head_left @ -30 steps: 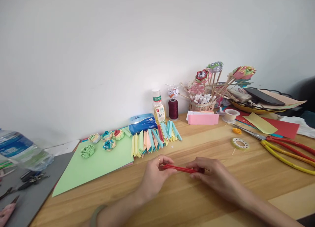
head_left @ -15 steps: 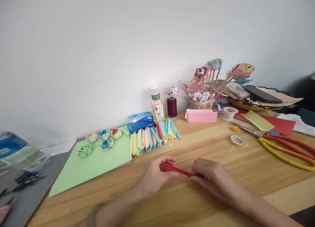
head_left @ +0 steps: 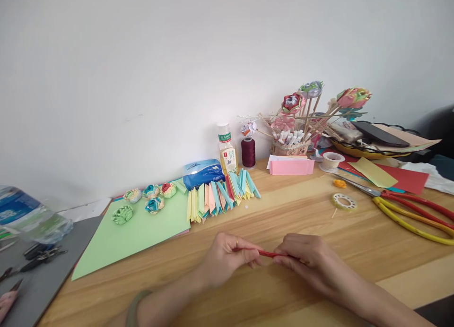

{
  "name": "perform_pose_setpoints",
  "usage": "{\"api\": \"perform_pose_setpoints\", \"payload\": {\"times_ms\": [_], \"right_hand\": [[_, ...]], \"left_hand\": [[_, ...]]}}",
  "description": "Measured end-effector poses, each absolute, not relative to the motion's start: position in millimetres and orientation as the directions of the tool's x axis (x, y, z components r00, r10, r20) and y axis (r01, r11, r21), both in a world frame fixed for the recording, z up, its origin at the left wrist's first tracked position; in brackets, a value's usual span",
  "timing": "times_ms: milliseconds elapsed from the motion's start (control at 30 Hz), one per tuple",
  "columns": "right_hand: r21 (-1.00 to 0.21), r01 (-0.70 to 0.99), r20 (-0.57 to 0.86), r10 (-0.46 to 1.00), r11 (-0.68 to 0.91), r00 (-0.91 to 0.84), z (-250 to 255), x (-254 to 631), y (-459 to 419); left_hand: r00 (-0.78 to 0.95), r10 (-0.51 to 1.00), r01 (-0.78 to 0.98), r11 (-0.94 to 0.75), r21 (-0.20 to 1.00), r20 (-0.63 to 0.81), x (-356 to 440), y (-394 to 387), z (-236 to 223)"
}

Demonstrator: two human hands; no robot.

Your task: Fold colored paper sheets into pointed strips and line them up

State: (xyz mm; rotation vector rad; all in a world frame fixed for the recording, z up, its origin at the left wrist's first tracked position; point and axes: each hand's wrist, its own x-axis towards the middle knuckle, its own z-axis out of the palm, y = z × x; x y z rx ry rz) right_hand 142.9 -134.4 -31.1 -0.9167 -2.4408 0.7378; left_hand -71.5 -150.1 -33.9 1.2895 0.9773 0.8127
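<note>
A narrow folded strip of red paper (head_left: 266,253) is held level above the wooden table (head_left: 198,301), seen almost edge-on. My left hand (head_left: 232,256) pinches its left end between thumb and fingers. At the other end, my right hand (head_left: 305,253) grips the strip, and its fingers hide that part. Beyond my left hand lies a row of folded paper pieces (head_left: 216,199) in yellow, green, pink and blue. Several folded paper flowers (head_left: 154,205) rest on a light green sheet (head_left: 142,237) to the left.
Large scissors (head_left: 381,194) with red and yellow handles lie at the right, near a tape roll (head_left: 344,202). Along the wall stand a tissue pack (head_left: 202,173), a bottle (head_left: 228,152), a thread spool (head_left: 248,152) and a basket (head_left: 291,149) of paper flowers.
My left hand has closed its fingers further along the red strip, covering more of it. My right hand has shifted slightly, still gripping its end.
</note>
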Motion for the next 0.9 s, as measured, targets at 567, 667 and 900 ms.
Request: {"api": "perform_pose_setpoints", "payload": {"times_ms": [567,667,900], "right_hand": [[-0.767,0.517,-0.043,0.774,0.379,-0.632,-22.0,165.2,-139.4],[-0.767,0.509,-0.027,0.772,0.391,-0.634,-21.1,170.0,-139.1],[-0.726,0.556,-0.026,0.792,0.405,-0.61,-18.6,171.2,-124.7]], "left_hand": [[0.414,0.91,0.357,-0.137,0.924,-0.026,-67.9,-154.7,-28.7],[0.47,0.883,0.317,-0.143,0.937,-0.025,-70.0,-153.5,-28.5],[0.306,0.941,0.178,0.096,0.979,-0.148,-67.6,-150.1,-34.1]]}}
